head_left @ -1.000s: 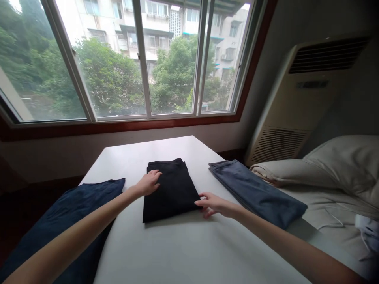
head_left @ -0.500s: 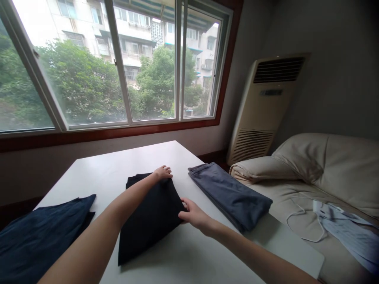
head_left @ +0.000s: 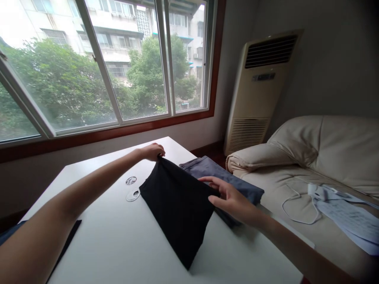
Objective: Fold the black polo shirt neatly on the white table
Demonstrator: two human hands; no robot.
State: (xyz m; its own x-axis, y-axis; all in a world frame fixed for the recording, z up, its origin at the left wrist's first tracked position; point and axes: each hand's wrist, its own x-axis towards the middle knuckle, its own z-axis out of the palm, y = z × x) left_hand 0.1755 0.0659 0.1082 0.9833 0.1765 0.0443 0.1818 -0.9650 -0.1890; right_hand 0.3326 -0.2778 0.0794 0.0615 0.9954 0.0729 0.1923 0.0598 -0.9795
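Here's the left hand (head_left: 152, 152), fingers pinched on the top corner of a black garment (head_left: 177, 209) — that corner's raised, the lower tip down on the desk (head_left: 97, 244)! The right hand (head_left: 233, 202) is open, fingers spread at the garment's right edge, a folded blue-grey garment (head_left: 227, 178) just behind.

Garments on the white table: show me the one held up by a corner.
The black garment, pinched at its top corner by the left hand. The grey-blue one and the navy one lie flat.
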